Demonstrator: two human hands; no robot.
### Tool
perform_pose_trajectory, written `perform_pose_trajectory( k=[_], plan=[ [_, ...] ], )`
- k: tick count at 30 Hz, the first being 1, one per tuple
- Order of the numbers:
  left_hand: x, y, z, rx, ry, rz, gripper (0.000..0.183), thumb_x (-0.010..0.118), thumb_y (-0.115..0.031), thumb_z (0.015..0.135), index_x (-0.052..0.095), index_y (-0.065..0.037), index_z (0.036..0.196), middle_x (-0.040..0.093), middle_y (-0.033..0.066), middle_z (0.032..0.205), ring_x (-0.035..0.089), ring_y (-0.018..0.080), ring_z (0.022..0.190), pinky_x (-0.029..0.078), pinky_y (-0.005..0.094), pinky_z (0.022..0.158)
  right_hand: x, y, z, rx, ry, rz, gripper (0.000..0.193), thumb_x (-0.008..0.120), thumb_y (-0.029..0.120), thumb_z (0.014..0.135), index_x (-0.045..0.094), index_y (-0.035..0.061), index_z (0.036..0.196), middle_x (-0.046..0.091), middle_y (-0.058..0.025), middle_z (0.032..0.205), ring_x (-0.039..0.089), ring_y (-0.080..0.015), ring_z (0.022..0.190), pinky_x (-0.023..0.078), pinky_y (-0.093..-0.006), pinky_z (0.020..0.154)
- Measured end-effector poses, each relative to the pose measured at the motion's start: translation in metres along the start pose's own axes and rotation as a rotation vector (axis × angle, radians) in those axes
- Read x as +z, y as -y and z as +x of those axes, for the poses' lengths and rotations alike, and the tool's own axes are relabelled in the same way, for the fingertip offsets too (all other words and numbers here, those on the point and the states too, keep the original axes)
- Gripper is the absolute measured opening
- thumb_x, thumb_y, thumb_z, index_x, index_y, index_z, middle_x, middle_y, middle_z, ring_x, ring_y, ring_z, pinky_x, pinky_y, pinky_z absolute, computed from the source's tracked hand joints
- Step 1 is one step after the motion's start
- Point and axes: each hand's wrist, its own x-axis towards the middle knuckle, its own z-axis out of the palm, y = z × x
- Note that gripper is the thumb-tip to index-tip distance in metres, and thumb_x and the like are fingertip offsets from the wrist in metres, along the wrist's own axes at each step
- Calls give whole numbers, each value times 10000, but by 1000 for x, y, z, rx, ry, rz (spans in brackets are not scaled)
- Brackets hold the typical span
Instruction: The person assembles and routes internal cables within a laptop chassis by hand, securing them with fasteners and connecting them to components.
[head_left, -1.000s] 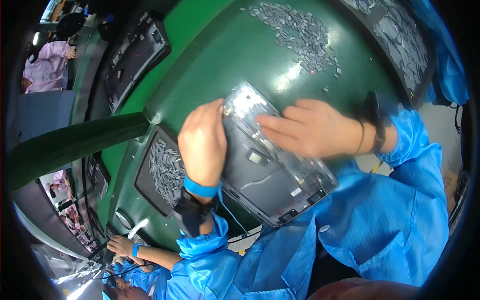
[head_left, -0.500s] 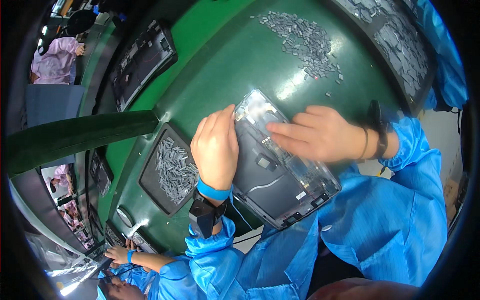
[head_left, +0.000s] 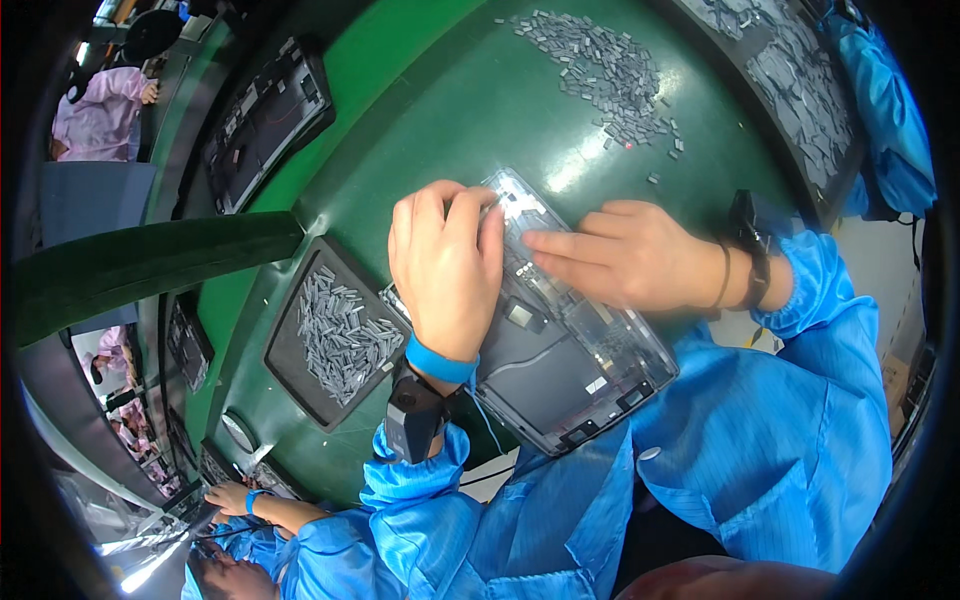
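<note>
Nearest, at the lower centre of the frame: blue smock sleeves are coming up from the bottom edge, each wrist carrying a dark band.

Centre of frame: an opened grey laptop base panel (head_left: 560, 350) is lying flat on the green work surface (head_left: 420, 110), its inner side facing up, with dark patches and thin cables showing.
- Left hand (head_left: 447, 265) is resting palm down on the panel's upper left part, fingers curled together over the far corner; holding nothing that can be seen.
- Right hand (head_left: 625, 255) is lying across the panel's upper edge, fingers straight and close together, pointing toward the left hand, tips pressing on the panel. Whether a small piece sits under the fingertips cannot be told.

Handling judgement: the panel looks thin, stiff and light, probably flexing a little if lifted by one corner. Exposed inner parts and cables look fragile; better gripped by the bare long edges with both hands than by the middle. The smooth shell is likely slippery on the green top.

Left of centre: a dark tray of small grey strips (head_left: 335, 335) is sitting just beside the panel.

Far, upper centre: a loose heap of grey strips (head_left: 605, 70) is lying on the surface. Upper left: another opened panel (head_left: 265, 120). Lower left: a co-worker's hand (head_left: 230, 497) is working.
</note>
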Motion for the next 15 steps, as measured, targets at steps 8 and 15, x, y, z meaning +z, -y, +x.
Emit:
perform_pose_trajectory(
  k=[8,15],
  plan=[
    [-4,-8,3,-120,-6,-189,57,680,-39,815,658,-22,864,647,70,871,598,203,813,479,314,717,0,0,-3,20,-8,21,290,618,131,731,666,61,1008,626,-33,1177,544,-122,667,451,-269,561],
    [-41,-28,-2,-614,194,-1347,178,606,-11,904,605,76,1058,686,178,950,670,189,807,551,282,736,-2,1,-2,63,-37,84,266,636,138,722,664,79,980,634,-16,1148,570,-137,675,476,-282,588]
  ],
)
